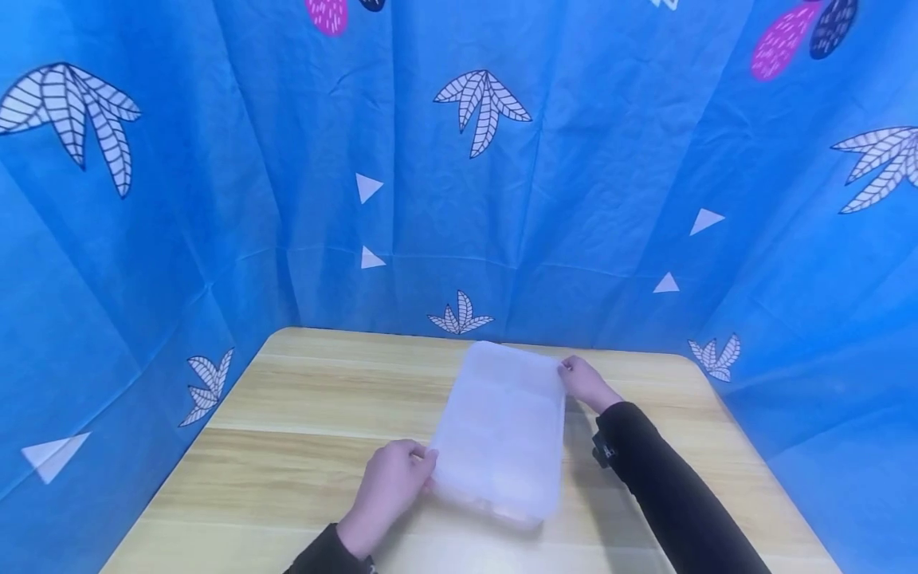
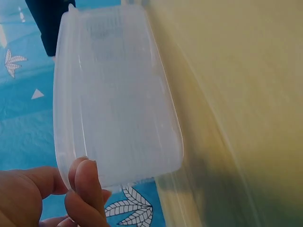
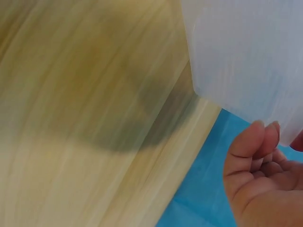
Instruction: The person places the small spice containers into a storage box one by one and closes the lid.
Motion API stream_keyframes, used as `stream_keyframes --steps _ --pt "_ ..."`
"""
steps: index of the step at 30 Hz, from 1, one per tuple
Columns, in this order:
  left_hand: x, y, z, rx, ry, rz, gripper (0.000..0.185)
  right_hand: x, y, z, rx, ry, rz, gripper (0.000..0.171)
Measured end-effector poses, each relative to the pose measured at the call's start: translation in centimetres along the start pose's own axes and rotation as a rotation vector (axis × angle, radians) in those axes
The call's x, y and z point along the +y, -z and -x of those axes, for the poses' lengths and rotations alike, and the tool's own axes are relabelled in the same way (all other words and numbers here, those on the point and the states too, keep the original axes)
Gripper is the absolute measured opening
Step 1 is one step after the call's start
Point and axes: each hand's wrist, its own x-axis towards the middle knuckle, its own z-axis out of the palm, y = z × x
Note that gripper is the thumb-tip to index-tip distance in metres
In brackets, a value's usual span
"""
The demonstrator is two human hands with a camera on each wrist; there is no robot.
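A translucent white plastic box (image 1: 500, 430), rectangular with rounded corners, is held up over the table between both hands. Faint lines divide its surface in the head view. My left hand (image 1: 394, 486) pinches its rim at the near left side; thumb and fingers show at the corner of the box (image 2: 118, 94) in the left wrist view. At the far right corner, my right hand (image 1: 586, 384) grips the edge. From the right wrist, bent fingers (image 3: 253, 139) meet the lower edge of the box (image 3: 241, 56). A shadow falls on the wood beneath.
The light wood table (image 1: 308, 414) has rounded far corners. Blue curtains (image 1: 445, 207) printed with white leaves and triangles hang behind it and along both sides, close to its edges. Dark sleeves (image 1: 667, 486) cover both forearms.
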Motion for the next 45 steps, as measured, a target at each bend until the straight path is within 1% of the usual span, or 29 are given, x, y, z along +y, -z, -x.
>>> stream_keyframes --steps 6,12,16,22,27,31,34,39,45 --pt "-0.6 0.4 -0.9 0.041 0.013 -0.028 0.028 0.3 0.7 1.0 -0.016 -0.029 -0.037 0.04" --pt "-0.8 0.8 -1.9 0.079 0.019 -0.071 0.023 0.9 1.3 1.8 -0.03 -0.032 -0.072 0.034" --pt "-0.9 1.1 -2.5 0.095 0.017 -0.105 0.023 1.3 1.3 2.3 -0.027 -0.029 -0.081 0.031" --pt "-1.2 1.6 -3.3 0.12 0.029 -0.124 0.024 1.7 1.5 3.3 -0.031 -0.028 -0.116 0.024" --pt "-1.5 2.0 -4.5 0.16 0.016 -0.167 0.023 1.9 1.9 4.2 -0.032 -0.033 -0.136 0.02" --pt "-1.9 2.2 -5.5 0.18 -0.005 -0.194 0.023 2.1 2.3 5.1 -0.051 -0.049 -0.189 0.018" --pt "-2.0 2.4 -6.3 0.188 -0.021 -0.206 0.022 2.5 2.5 5.8 -0.081 -0.061 -0.223 0.018" --pt "-2.0 2.6 -7.3 0.187 -0.034 -0.194 0.019 2.8 2.8 7.1 -0.107 -0.081 -0.261 0.019" --pt "-2.0 2.5 -8.5 0.173 -0.004 -0.129 0.017 3.0 2.9 8.4 -0.123 -0.107 -0.28 0.016"
